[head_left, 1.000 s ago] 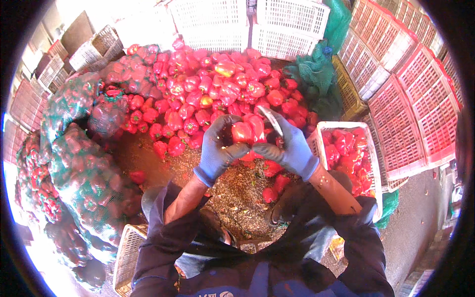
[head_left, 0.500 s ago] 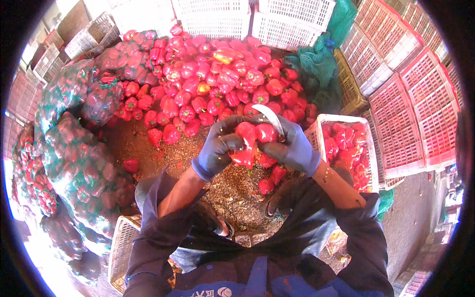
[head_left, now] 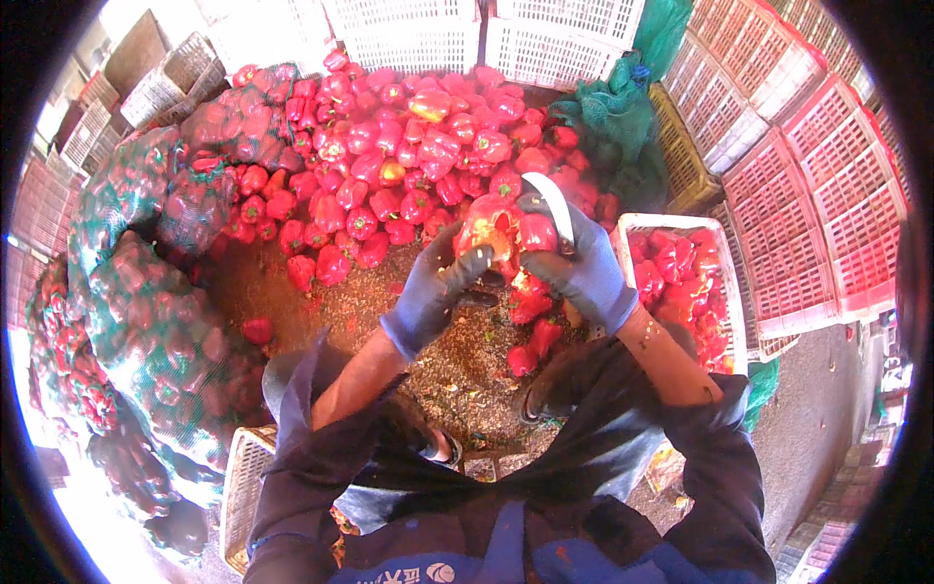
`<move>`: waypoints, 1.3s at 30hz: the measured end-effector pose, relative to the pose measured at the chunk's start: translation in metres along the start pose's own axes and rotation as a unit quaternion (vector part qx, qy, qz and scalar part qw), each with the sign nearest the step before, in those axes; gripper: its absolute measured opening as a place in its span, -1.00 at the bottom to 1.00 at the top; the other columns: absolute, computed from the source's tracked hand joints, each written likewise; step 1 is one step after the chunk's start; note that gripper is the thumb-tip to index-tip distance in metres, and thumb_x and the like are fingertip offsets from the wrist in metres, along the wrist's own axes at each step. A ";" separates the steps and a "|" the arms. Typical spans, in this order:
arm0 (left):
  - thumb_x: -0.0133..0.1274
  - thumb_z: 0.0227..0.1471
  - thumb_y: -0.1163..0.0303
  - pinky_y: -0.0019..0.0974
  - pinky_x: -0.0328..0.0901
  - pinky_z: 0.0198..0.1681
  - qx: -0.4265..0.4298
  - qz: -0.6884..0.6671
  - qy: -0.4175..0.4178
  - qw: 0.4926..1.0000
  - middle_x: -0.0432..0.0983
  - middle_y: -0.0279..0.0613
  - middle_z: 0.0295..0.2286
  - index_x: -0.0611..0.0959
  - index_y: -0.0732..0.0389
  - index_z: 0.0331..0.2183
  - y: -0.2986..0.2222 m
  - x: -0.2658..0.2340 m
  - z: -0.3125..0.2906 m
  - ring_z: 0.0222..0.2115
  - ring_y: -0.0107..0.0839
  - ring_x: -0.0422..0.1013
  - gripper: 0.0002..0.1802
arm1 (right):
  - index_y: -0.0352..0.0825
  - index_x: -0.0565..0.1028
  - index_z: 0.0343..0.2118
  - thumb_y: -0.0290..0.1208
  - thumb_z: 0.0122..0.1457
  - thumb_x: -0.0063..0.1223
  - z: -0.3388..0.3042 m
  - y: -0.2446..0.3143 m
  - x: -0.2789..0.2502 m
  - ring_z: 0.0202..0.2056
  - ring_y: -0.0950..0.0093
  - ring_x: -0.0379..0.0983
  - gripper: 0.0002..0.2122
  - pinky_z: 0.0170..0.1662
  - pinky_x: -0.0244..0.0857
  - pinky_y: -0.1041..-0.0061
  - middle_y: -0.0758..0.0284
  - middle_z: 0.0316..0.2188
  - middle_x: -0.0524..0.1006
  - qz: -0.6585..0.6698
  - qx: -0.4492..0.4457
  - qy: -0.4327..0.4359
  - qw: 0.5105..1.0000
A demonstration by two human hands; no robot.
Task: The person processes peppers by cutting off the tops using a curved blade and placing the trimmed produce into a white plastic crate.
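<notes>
Both hands wear dark-palmed blue gloves and meet above the floor between my knees. My left hand [head_left: 433, 292] is closed round a red bell pepper [head_left: 479, 232] that is opened up, its pale seedy inside showing. My right hand [head_left: 584, 268] grips a knife with a curved blade [head_left: 553, 202], the blade pointing up and away; its handle is hidden in the glove. Against the right fingers sits another red pepper part [head_left: 537, 234]; whether it is joined to the left one I cannot tell. Just below the hands is a red pepper piece [head_left: 530, 300].
A large heap of red bell peppers [head_left: 389, 156] lies ahead. Green mesh sacks of peppers [head_left: 165, 341] stand at left. A white crate [head_left: 728, 255] holding peppers is by my right knee. Stacked crates [head_left: 769, 190] line the right. Seeds and scraps cover the floor [head_left: 457, 380].
The pepper is now opened, showing its inside. My right hand and the knife have shifted slightly right, and a pepper piece shows below the hands.
</notes>
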State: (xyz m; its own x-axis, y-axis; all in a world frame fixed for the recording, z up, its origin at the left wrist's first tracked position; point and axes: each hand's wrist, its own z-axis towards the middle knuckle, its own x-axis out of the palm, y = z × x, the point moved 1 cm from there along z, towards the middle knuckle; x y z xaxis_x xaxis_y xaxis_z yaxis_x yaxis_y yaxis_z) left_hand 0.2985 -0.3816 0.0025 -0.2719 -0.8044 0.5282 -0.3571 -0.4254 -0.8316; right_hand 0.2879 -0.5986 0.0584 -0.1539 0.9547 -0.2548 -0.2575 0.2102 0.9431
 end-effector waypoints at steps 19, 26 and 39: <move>0.28 -0.11 0.51 -0.31 0.48 -0.15 0.248 0.427 -0.189 0.849 0.64 -0.09 -0.20 0.56 0.40 0.04 -0.001 -0.070 0.041 -0.24 -0.33 0.59 -0.40 | -0.41 0.42 0.20 -0.54 0.04 0.27 -0.008 0.006 0.001 -0.08 0.65 0.41 -0.42 0.04 0.31 0.57 0.42 -0.04 0.56 0.081 0.043 0.193 0.977; 0.26 -0.11 0.62 -0.32 0.47 -0.08 0.212 0.241 -0.118 0.940 0.49 -0.06 0.04 0.46 0.38 0.19 -0.012 -0.063 0.024 -0.13 -0.40 0.52 -0.24 | -0.21 0.27 0.36 -0.40 0.09 0.30 0.008 -0.010 -0.023 0.14 0.35 0.46 -0.27 0.18 0.31 0.38 0.07 0.12 0.51 -0.151 -0.004 -0.053 0.987; 0.07 0.05 0.48 -0.42 0.36 -0.19 0.166 0.139 0.003 0.976 0.49 -0.24 0.04 0.35 0.27 0.31 0.010 -0.009 0.022 -0.29 -0.54 0.42 -0.24 | -0.36 0.13 0.36 -0.02 -0.11 0.37 0.009 -0.046 0.026 -0.26 -0.06 0.57 -0.01 -0.22 0.47 0.03 -0.13 -0.06 0.53 -0.297 -0.011 -0.046 0.954</move>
State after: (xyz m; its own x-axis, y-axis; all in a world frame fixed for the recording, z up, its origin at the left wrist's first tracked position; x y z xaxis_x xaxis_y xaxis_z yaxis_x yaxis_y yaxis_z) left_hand 0.3170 -0.3874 -0.0144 -0.3231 -0.9054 0.2753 0.0397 -0.3036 -0.9520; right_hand 0.3038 -0.5813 0.0106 0.1093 0.6824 -0.7228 -0.2925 0.7170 0.6327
